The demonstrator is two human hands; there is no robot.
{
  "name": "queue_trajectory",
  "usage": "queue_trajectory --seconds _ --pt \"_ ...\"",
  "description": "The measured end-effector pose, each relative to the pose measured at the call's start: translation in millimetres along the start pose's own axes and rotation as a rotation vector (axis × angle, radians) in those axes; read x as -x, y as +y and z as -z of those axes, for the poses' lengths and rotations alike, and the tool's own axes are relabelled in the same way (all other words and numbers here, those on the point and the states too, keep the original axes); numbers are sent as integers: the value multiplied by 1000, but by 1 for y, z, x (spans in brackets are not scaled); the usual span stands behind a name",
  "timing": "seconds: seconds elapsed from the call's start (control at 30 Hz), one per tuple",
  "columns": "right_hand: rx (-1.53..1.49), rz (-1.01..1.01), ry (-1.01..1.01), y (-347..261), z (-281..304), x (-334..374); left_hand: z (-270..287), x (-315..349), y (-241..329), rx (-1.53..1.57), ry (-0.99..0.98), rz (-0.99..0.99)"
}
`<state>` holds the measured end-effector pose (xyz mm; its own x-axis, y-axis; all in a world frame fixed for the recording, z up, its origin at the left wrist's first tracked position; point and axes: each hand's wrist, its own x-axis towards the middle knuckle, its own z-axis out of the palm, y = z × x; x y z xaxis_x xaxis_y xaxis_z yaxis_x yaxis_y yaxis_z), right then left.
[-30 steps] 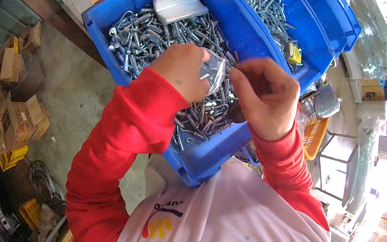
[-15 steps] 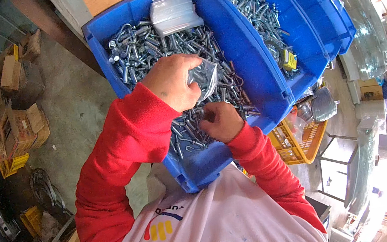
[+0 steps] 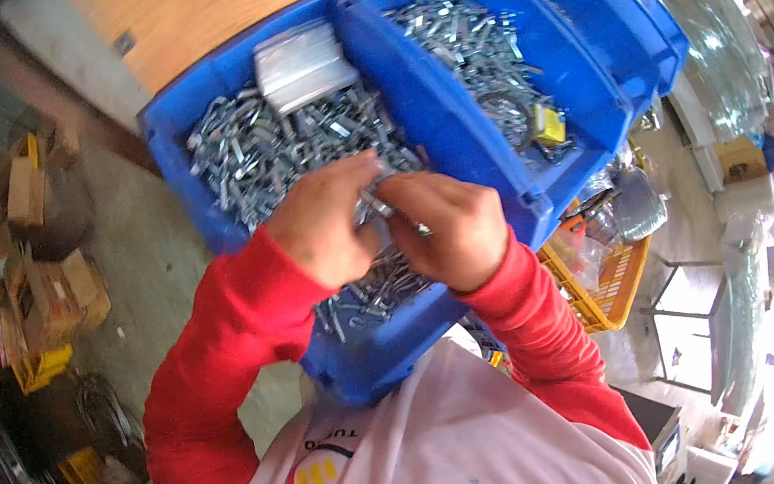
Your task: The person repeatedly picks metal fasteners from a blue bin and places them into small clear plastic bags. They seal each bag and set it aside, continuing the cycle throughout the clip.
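Observation:
Over the left compartment of a blue parts bin (image 3: 369, 387), my two hands meet above a heap of shiny metal bolts (image 3: 237, 154), some with hooked ends. My left hand (image 3: 319, 227) is closed around a clear plastic bag, now mostly hidden between the hands and blurred. The fingers of my right hand (image 3: 453, 223) are closed at the bag's mouth, with bits of metal bolt showing between and below them. A stack of clear plastic bags (image 3: 303, 63) lies on the bolts at the back of this compartment.
To the right, another blue bin (image 3: 466, 37) holds more bolts, a coil and a yellow box (image 3: 548, 124). A yellow crate (image 3: 608, 293) sits below it. Behind the bins runs a wooden tabletop (image 3: 169, 18). Cardboard boxes (image 3: 50, 285) stand on the floor at left.
My right hand has risen from the bolts to my left hand, bringing some metal pieces. My left hand has come slightly lower and left. The view has shifted, and the bag is now mostly covered.

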<state>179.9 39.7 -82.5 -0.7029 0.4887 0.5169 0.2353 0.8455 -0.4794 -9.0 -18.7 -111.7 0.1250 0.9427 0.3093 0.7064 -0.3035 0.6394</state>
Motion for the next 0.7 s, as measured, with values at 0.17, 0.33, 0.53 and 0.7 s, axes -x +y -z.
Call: queue_trajectory --seconds 0.17,0.33,0.53,0.7 --pt "211 -22 -91 -5 35 8 21 -7 29 74 -168 51" --pt "-140 167 246 27 71 24 26 -23 49 170 -261 251" --pt "171 -563 163 179 107 47 -12 -33 40 303 -359 472" --pt "102 -609 -96 246 78 46 -8 -37 37 352 -362 619"
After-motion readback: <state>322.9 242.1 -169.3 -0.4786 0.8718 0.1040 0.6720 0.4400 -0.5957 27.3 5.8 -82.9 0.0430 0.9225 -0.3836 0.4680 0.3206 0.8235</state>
